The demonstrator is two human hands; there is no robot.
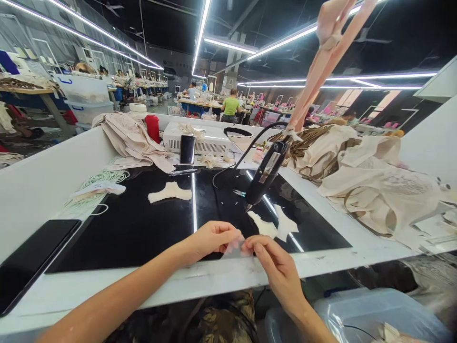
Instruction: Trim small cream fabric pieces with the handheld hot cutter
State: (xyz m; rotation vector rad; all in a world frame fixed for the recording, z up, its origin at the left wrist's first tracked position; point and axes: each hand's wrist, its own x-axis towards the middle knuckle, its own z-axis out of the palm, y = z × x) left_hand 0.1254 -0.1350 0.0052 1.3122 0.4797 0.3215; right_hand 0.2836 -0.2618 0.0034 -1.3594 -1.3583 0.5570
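Note:
My left hand is closed in a pinch on a small piece of thin clear film, just above the front edge of a glossy black board. The fingertips of my right hand are pinched at the film's other side, close to the left ones. Beyond them a black corded hand tool hangs tip down from a pink fabric strip. Two cream star-shaped fabric pieces, one left and one right, lie below its tip. Another cream piece lies farther left.
Small snips and tweezers lie on the board. Pale green cord and a dark tablet-like slab are left. A phone leans on a white box. Beige garments are heaped right.

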